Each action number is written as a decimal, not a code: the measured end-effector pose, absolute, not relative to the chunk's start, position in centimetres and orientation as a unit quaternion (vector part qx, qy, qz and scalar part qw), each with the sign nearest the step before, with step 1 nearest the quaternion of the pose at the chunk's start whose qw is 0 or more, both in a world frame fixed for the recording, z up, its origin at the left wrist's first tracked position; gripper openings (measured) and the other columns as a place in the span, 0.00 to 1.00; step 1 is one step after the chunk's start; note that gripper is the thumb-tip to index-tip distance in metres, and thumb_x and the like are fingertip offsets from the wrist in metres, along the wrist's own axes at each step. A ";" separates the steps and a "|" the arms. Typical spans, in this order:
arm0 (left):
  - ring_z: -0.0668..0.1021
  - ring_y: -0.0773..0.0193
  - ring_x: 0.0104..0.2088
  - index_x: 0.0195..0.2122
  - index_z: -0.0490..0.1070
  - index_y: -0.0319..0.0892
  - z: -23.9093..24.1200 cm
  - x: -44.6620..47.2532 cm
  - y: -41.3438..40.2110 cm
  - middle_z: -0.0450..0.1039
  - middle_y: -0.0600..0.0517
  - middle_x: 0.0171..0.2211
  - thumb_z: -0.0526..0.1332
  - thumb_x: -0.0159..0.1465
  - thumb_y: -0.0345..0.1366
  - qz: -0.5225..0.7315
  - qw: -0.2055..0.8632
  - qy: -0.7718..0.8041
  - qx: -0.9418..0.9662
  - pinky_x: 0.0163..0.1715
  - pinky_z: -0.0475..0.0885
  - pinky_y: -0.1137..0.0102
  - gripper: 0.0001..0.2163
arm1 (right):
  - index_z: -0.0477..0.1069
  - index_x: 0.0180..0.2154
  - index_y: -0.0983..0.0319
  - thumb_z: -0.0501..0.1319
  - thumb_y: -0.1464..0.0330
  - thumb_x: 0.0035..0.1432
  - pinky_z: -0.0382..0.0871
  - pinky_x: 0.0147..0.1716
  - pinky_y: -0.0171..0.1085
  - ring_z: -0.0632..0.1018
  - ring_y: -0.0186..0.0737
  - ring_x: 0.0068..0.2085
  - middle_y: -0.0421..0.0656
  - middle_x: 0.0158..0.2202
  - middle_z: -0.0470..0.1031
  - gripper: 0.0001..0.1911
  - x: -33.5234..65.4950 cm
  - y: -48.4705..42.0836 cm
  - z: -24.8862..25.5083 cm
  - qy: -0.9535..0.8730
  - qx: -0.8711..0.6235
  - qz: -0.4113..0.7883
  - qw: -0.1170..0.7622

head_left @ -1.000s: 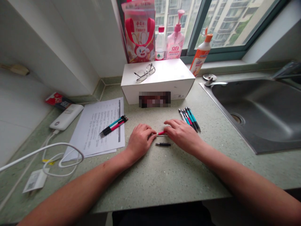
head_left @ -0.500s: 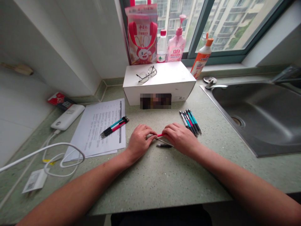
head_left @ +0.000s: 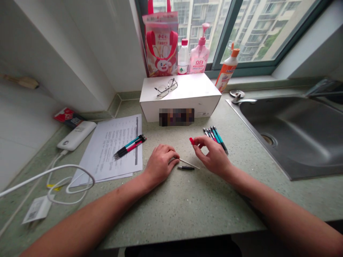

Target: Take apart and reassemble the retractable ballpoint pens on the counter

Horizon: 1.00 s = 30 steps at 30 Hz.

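My right hand [head_left: 214,155] pinches a red pen barrel [head_left: 192,141] between thumb and fingertips, lifted a little above the counter. My left hand [head_left: 162,160] has its thumb and fingers closed on the end of a thin pale pen refill [head_left: 189,163], which points right toward my right hand. Whatever else lies inside the left fingers is hidden. Just below the refill, a black pen tip section [head_left: 185,167] rests on the counter. Several pens [head_left: 219,137] lie side by side, partly behind my right hand. More pens [head_left: 130,146] rest on the printed paper [head_left: 107,142].
A white box [head_left: 179,96] with eyeglasses [head_left: 166,87] on top stands at the back. Bottles [head_left: 199,59] and a red bag [head_left: 162,50] are behind it. To the right is a steel sink [head_left: 289,132]; to the left, a power bank [head_left: 76,135] with white cables [head_left: 80,167].
My right hand has moved away from my left hand, up and to the right, taking the red barrel with it. More of the refill now shows. My left hand has stayed about in place.
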<state>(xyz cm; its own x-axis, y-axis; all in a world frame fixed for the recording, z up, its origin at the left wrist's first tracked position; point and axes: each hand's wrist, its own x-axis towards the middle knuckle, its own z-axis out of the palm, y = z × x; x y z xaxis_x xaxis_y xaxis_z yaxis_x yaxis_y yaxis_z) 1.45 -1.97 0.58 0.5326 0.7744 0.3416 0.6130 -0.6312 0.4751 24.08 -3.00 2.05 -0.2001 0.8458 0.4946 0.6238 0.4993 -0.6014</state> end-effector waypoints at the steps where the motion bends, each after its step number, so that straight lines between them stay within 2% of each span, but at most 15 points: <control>1: 0.74 0.55 0.42 0.36 0.77 0.44 0.6 1.5 -2.0 0.77 0.49 0.39 0.66 0.65 0.32 0.260 0.146 0.405 0.864 0.44 0.70 0.58 0.01 | 0.70 0.45 0.60 0.55 0.69 0.67 0.73 0.38 0.40 0.77 0.39 0.36 0.45 0.39 0.77 0.08 24.1 -3.0 2.1 -0.763 -0.479 0.129 0.415; 5: 0.74 0.55 0.42 0.35 0.76 0.43 0.5 1.6 -1.9 0.77 0.48 0.39 0.64 0.66 0.31 0.251 0.134 0.410 0.866 0.44 0.70 0.58 0.02 | 0.72 0.50 0.59 0.54 0.70 0.68 0.73 0.44 0.43 0.78 0.43 0.43 0.47 0.43 0.77 0.12 24.4 -2.9 2.4 -0.782 -0.466 0.090 0.405; 8: 0.75 0.56 0.41 0.36 0.73 0.42 0.3 1.4 -1.9 0.77 0.48 0.37 0.61 0.68 0.29 0.290 0.139 0.420 0.849 0.44 0.70 0.59 0.03 | 0.72 0.51 0.59 0.52 0.70 0.69 0.73 0.46 0.45 0.76 0.45 0.46 0.49 0.45 0.75 0.14 24.8 -2.8 2.5 -0.784 -0.478 0.063 0.391; 14: 0.78 0.60 0.36 0.39 0.69 0.43 0.1 0.9 -1.9 0.76 0.51 0.34 0.58 0.70 0.32 0.396 0.185 0.482 0.759 0.39 0.72 0.64 0.02 | 0.73 0.51 0.58 0.51 0.70 0.71 0.73 0.45 0.46 0.75 0.45 0.45 0.49 0.45 0.73 0.15 25.5 -2.5 2.7 -0.780 -0.507 0.031 0.366; 20: 0.78 0.59 0.37 0.39 0.69 0.43 0.2 0.7 -1.7 0.76 0.51 0.34 0.58 0.70 0.31 0.407 0.177 0.507 0.739 0.39 0.72 0.64 0.02 | 0.74 0.50 0.59 0.51 0.70 0.71 0.72 0.43 0.44 0.75 0.45 0.44 0.49 0.44 0.74 0.15 25.2 -2.7 2.8 -0.796 -0.493 0.021 0.350; 25: 0.76 0.59 0.36 0.39 0.70 0.42 0.3 0.7 -1.7 0.74 0.50 0.33 0.58 0.70 0.31 0.413 0.135 0.485 0.759 0.39 0.71 0.64 0.02 | 0.75 0.51 0.59 0.51 0.71 0.71 0.71 0.43 0.44 0.75 0.45 0.44 0.49 0.43 0.73 0.16 25.4 -2.7 2.9 -0.809 -0.496 -0.006 0.316; 30: 0.75 0.60 0.36 0.39 0.71 0.42 0.7 0.9 -2.0 0.75 0.51 0.34 0.61 0.69 0.30 0.445 0.118 0.402 0.791 0.39 0.71 0.65 0.02 | 0.77 0.44 0.62 0.52 0.76 0.68 0.72 0.42 0.44 0.76 0.44 0.42 0.50 0.42 0.75 0.15 25.1 -2.9 2.3 -0.849 -0.450 -0.027 0.277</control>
